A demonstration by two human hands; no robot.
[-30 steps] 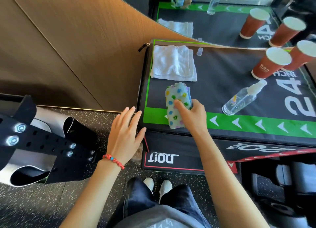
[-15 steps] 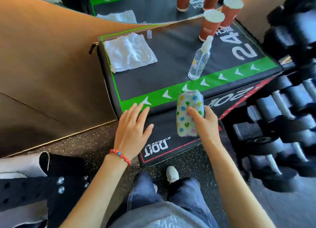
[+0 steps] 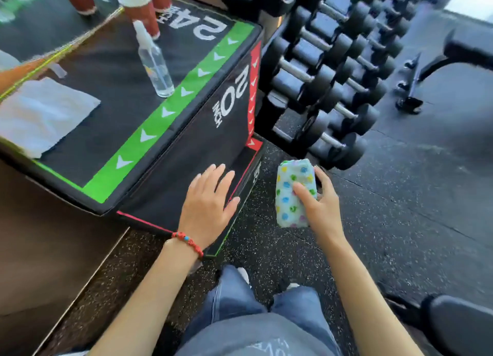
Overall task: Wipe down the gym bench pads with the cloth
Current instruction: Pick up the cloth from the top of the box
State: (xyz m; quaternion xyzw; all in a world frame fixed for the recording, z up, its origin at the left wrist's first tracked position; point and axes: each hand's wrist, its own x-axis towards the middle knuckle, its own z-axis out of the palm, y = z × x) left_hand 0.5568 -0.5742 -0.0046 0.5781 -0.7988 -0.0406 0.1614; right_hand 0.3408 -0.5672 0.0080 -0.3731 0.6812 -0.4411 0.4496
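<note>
Since the earlier frames the view had swung right: the black plyo box (image 3: 138, 94) slid to the upper left, the dumbbell rack (image 3: 333, 70) filled the top, and the cloth had come off the box top and now sat in the air over the speckled floor (image 3: 400, 195).

Largest first, the box stood with its green arrow band towards the person and a "20 INCH" face turned to the rack. A dark gym bench (image 3: 469, 48) stood at the far right, well apart from both hands, and what may have been another pad (image 3: 458, 326) showed blurred at the lower right corner. On the box top lay a white towel (image 3: 45, 112), and beyond it a clear spray bottle (image 3: 153, 59) stood upright near a red paper cup (image 3: 141, 11).

The folded dotted cloth (image 3: 292, 193) stood with its long axis running away from the person, its far end pointing towards the rack. It was just right of the box's lower corner, apart from the left hand. The right hand (image 3: 320, 206) gripped it from the right side, thumb curled across its front and fingers wrapped behind. The left hand (image 3: 208, 203), with a red bracelet (image 3: 188, 242) at the wrist, was spread flat with straight fingers in front of the box's side; whether it touched I could not tell.
</note>
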